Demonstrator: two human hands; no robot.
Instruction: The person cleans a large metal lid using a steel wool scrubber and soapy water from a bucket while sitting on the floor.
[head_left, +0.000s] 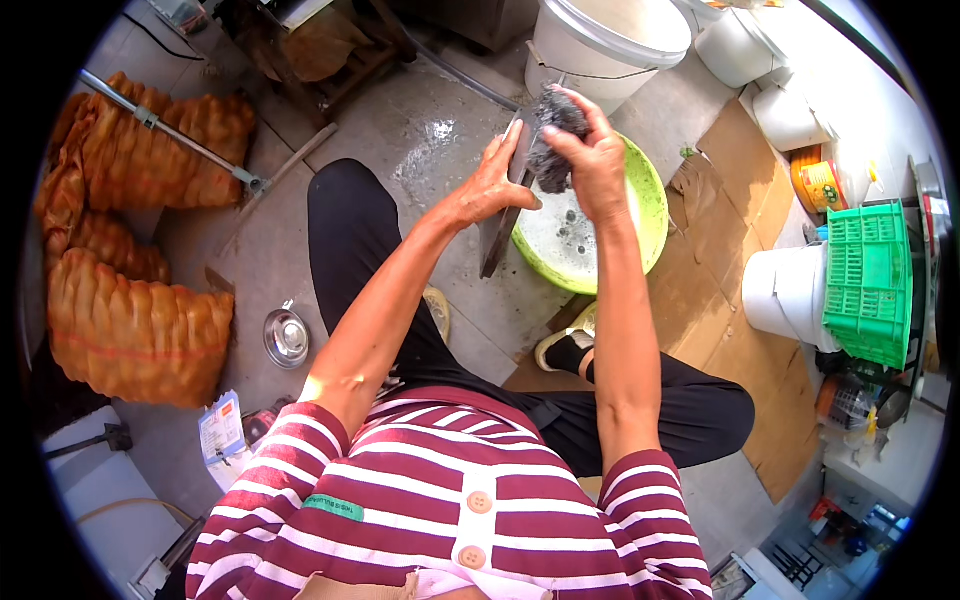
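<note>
My left hand (480, 184) grips a dark flat panel (499, 238), thumb on one side and fingers along the other. The panel is tilted and seen almost edge-on, so its material is hard to tell. In my right hand (600, 169) is a wad of grey metal scouring wool (555, 139), held against or very close to the panel's upper part. Below both hands a lime-green plastic basin (654, 184) stands on the floor, holding whitish, sudsy water (570, 232) with dark spots of bubbles. My right forearm covers part of its rim.
A large white bucket (585, 82) stands just beyond the basin. Flattened cardboard (720, 262) covers floor to the right, beside a white bucket (784, 292) and green crate (866, 281). At left lie full orange mesh sacks (142, 330), a pole (180, 139) and a metal bowl (286, 337).
</note>
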